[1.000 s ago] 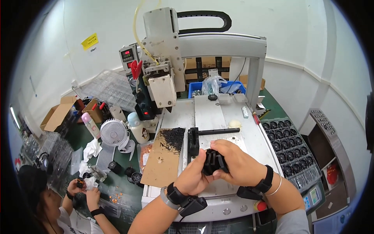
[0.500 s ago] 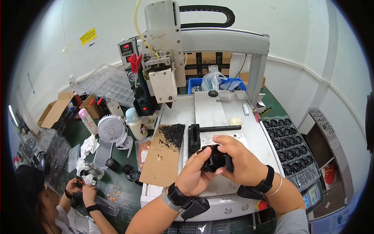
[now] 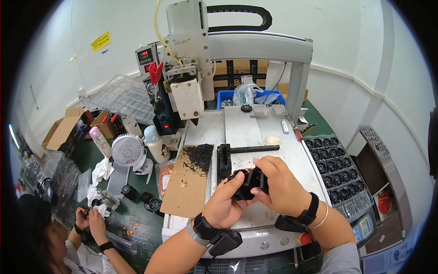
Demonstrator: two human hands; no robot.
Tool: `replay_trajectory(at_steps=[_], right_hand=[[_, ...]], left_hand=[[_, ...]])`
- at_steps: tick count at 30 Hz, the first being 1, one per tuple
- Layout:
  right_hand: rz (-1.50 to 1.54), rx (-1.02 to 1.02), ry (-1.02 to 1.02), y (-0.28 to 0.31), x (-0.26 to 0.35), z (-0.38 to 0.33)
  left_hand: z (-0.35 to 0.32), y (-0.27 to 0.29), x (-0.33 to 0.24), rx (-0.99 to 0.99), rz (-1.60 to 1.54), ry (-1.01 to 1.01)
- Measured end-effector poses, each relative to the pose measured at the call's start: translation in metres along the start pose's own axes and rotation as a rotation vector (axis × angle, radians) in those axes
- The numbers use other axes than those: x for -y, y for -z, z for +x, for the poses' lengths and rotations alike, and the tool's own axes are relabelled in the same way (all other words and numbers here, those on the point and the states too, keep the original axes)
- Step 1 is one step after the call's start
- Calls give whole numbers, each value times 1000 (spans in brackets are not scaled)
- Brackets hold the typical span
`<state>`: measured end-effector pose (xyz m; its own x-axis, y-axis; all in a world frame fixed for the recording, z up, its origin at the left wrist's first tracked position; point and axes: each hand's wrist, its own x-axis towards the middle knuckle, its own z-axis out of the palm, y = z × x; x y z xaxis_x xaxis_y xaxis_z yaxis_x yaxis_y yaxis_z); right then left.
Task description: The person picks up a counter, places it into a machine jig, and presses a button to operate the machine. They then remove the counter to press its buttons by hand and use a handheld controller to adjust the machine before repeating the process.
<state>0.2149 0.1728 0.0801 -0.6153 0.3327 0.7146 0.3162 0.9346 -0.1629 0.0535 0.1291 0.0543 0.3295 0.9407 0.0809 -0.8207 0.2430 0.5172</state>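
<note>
Above the white bed [image 3: 242, 221] of a dispensing machine, I hold a black plastic housing [image 3: 248, 183] between both hands. My left hand [image 3: 221, 205] is closed on its left side, thumb on top. The fingers of my right hand [image 3: 284, 187] grip the angular right side. Whether the housing is one piece or two pressed together, I cannot tell. Just beyond my hands stands a black fixture [image 3: 224, 160] with a bar [image 3: 255, 149] reaching right. Left of the fixture lies a cardboard sheet [image 3: 182, 196] smeared with black residue [image 3: 199, 157].
The machine's dispensing head [image 3: 186, 100] hangs at the back left of the bed. A tray of black round parts [image 3: 331, 169] lies to the right, beside a red button [image 3: 304, 239]. On the left are a fan [image 3: 128, 150], bottles [image 3: 157, 144] and a co-worker's hands [image 3: 93, 223].
The housing has turned in my hands, and its angular right side now stands more upright. My right fingers have shifted on it. The view has moved slightly.
</note>
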Motion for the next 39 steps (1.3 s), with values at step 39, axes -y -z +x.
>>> replay_trajectory(at_steps=[39], right_hand=[[282,192,44,20,10,13]], left_hand=[[-6,-2,-4,114,172,148]])
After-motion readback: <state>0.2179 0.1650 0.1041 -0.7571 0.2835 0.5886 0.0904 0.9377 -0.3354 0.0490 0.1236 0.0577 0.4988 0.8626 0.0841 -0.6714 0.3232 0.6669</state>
